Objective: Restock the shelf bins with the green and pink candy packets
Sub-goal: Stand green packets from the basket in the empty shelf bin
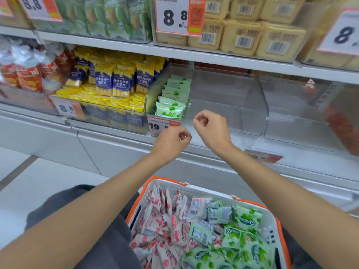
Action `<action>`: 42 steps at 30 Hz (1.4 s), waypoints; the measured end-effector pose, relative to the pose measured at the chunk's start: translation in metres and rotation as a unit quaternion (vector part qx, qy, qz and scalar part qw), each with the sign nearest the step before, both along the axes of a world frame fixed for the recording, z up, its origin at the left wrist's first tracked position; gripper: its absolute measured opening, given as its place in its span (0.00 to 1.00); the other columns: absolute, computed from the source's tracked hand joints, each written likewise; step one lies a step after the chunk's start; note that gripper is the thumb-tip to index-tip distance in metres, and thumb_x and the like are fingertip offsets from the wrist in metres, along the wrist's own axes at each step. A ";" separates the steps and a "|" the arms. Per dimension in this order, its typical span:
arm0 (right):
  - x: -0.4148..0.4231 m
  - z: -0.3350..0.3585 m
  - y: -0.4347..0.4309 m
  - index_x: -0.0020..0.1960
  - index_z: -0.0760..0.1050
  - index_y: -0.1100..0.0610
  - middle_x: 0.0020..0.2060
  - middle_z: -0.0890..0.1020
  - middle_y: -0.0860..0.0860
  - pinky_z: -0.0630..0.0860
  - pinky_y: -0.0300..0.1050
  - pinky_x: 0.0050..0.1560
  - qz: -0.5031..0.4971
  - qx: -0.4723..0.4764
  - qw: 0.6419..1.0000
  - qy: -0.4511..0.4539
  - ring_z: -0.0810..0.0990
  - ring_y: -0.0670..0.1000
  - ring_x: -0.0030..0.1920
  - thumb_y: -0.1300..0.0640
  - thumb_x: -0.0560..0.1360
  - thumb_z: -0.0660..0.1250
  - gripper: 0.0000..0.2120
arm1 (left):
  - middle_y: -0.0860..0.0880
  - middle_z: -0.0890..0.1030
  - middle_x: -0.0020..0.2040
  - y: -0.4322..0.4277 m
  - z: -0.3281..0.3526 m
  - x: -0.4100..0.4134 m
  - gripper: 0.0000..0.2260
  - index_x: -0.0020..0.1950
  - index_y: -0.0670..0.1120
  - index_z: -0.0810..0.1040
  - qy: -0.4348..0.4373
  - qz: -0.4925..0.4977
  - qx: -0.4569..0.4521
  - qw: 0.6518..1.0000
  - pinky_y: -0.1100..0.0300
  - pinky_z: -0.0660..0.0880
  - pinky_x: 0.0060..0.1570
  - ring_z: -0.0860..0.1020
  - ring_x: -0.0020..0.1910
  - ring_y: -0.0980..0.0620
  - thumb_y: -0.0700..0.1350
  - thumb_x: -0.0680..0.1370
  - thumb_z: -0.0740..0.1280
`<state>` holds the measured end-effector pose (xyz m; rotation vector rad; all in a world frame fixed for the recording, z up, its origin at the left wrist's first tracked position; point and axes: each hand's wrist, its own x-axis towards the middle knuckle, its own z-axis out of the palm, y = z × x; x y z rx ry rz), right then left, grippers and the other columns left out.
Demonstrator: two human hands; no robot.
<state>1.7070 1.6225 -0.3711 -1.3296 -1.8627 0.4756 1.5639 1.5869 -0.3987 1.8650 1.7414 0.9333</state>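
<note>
A row of green candy packets (173,96) stands along the left wall of a clear plastic shelf bin (252,105); the rest of that bin is bare. My left hand (172,141) and my right hand (209,127) hover side by side in front of the bin's front edge, both with fingers curled in and nothing in them. Below, on my lap, a white basket with an orange rim (167,180) holds pink packets (163,226) on the left and green packets (244,239) on the right.
Blue and yellow snack packs (114,82) fill the bin to the left. A second clear bin (310,117) stands to the right, with red packs at its far end. A price tag reading 19 (157,126) hangs below the green packets. Yellow boxes fill the upper shelf.
</note>
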 end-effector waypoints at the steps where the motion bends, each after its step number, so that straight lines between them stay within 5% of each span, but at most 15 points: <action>1: 0.011 -0.012 -0.012 0.40 0.77 0.53 0.28 0.76 0.47 0.70 0.44 0.37 0.005 -0.009 1.000 -0.021 0.75 0.50 0.34 0.57 0.74 0.66 0.05 | 0.52 0.81 0.37 -0.006 -0.011 0.007 0.04 0.43 0.48 0.83 0.004 -0.016 -0.031 0.999 0.58 0.73 0.42 0.77 0.38 0.53 0.42 0.75 0.69; 5: 0.068 -0.087 -0.054 0.43 0.78 0.55 0.37 0.81 0.50 0.75 0.49 0.42 0.055 -0.126 0.972 -0.189 0.78 0.54 0.40 0.54 0.78 0.62 0.08 | 0.46 0.84 0.43 -0.025 -0.054 0.026 0.05 0.47 0.42 0.85 0.034 -0.091 -0.171 0.980 0.59 0.74 0.44 0.77 0.40 0.53 0.42 0.77 0.70; 9: 0.123 -0.149 -0.079 0.51 0.80 0.58 0.51 0.83 0.56 0.74 0.47 0.55 0.122 -0.309 0.879 -0.342 0.79 0.58 0.53 0.58 0.78 0.60 0.10 | 0.47 0.83 0.47 -0.034 -0.076 0.043 0.08 0.51 0.40 0.84 0.088 -0.188 -0.233 0.950 0.64 0.74 0.44 0.77 0.42 0.55 0.43 0.78 0.68; 12: 0.147 -0.175 -0.086 0.42 0.76 0.61 0.51 0.82 0.62 0.72 0.46 0.57 0.133 -0.396 0.814 -0.404 0.79 0.60 0.48 0.60 0.79 0.58 0.11 | 0.51 0.80 0.44 -0.040 -0.082 0.055 0.08 0.52 0.41 0.83 0.126 -0.230 -0.247 0.933 0.64 0.72 0.44 0.76 0.43 0.56 0.43 0.79 0.68; 14: 0.163 -0.187 -0.095 0.51 0.77 0.64 0.56 0.80 0.62 0.74 0.50 0.49 0.135 -0.444 0.764 -0.448 0.78 0.60 0.49 0.61 0.78 0.58 0.10 | 0.52 0.80 0.45 -0.041 -0.086 0.060 0.07 0.53 0.43 0.84 0.126 -0.242 -0.253 0.928 0.64 0.73 0.46 0.77 0.45 0.56 0.43 0.79 0.68; 16: 0.180 -0.197 -0.106 0.69 0.70 0.63 0.64 0.75 0.60 0.77 0.53 0.54 0.142 -0.480 0.727 -0.470 0.77 0.60 0.59 0.65 0.76 0.58 0.21 | 0.55 0.80 0.44 -0.042 -0.089 0.063 0.06 0.52 0.44 0.83 0.124 -0.251 -0.261 0.924 0.65 0.74 0.46 0.77 0.45 0.56 0.43 0.79 0.67; 20: 0.195 -0.210 -0.132 0.79 0.49 0.54 0.67 0.71 0.59 0.78 0.54 0.55 0.141 -0.484 0.742 -0.441 0.76 0.60 0.60 0.68 0.75 0.59 0.37 | 0.54 0.80 0.46 -0.045 -0.095 0.067 0.06 0.53 0.46 0.82 0.137 -0.263 -0.267 0.917 0.66 0.73 0.46 0.78 0.46 0.56 0.44 0.79 0.67; 23: 0.196 -0.217 -0.141 0.78 0.51 0.56 0.56 0.78 0.58 0.77 0.54 0.55 0.101 -0.440 0.778 -0.436 0.78 0.59 0.54 0.67 0.74 0.62 0.37 | 0.51 0.81 0.48 -0.048 -0.098 0.068 0.04 0.51 0.48 0.82 0.142 -0.265 -0.281 0.911 0.58 0.76 0.50 0.79 0.49 0.51 0.44 0.79 0.67; 26: 0.183 -0.194 -0.132 0.73 0.62 0.57 0.51 0.79 0.57 0.78 0.52 0.50 0.073 -0.414 0.850 -0.318 0.79 0.56 0.51 0.68 0.73 0.66 0.30 | 0.49 0.81 0.52 -0.050 -0.100 0.069 0.08 0.57 0.48 0.80 0.117 -0.258 -0.293 0.913 0.54 0.76 0.55 0.80 0.53 0.50 0.45 0.79 0.68; 30: 0.150 -0.136 -0.108 0.66 0.72 0.55 0.44 0.78 0.51 0.77 0.48 0.49 0.084 -0.378 0.917 -0.094 0.78 0.49 0.43 0.62 0.70 0.75 0.25 | 0.52 0.74 0.60 -0.056 -0.094 0.080 0.23 0.70 0.49 0.70 0.015 -0.234 -0.331 0.914 0.61 0.72 0.55 0.76 0.59 0.52 0.51 0.77 0.71; 35: 0.128 -0.092 -0.094 0.65 0.72 0.51 0.49 0.80 0.50 0.76 0.37 0.49 0.044 -0.289 0.955 0.049 0.78 0.46 0.48 0.57 0.70 0.76 0.26 | 0.50 0.84 0.49 -0.050 -0.073 0.079 0.07 0.54 0.46 0.81 -0.196 -0.159 -0.319 0.913 0.66 0.77 0.44 0.82 0.44 0.58 0.44 0.78 0.70; 37: 0.128 -0.086 -0.089 0.65 0.71 0.51 0.51 0.79 0.49 0.75 0.34 0.47 -0.019 -0.288 0.953 0.097 0.78 0.43 0.48 0.56 0.70 0.76 0.26 | 0.47 0.84 0.49 -0.043 -0.066 0.072 0.05 0.53 0.44 0.81 -0.254 -0.097 -0.306 0.913 0.64 0.79 0.46 0.83 0.45 0.54 0.43 0.79 0.68; 40: 0.123 -0.083 -0.084 0.61 0.76 0.59 0.50 0.84 0.53 0.80 0.49 0.53 -0.050 -0.377 0.894 0.239 0.84 0.51 0.47 0.59 0.71 0.75 0.19 | 0.43 0.84 0.50 -0.036 -0.057 0.062 0.03 0.51 0.42 0.79 -0.340 -0.053 -0.310 0.886 0.62 0.81 0.42 0.83 0.46 0.50 0.40 0.80 0.66; 42: 0.113 -0.078 -0.081 0.55 0.78 0.60 0.48 0.84 0.54 0.81 0.45 0.49 -0.032 -0.397 0.868 0.296 0.83 0.51 0.45 0.61 0.73 0.73 0.12 | 0.39 0.83 0.53 -0.035 -0.052 0.057 0.05 0.54 0.39 0.78 -0.385 -0.034 -0.316 0.866 0.59 0.82 0.44 0.82 0.49 0.46 0.39 0.80 0.65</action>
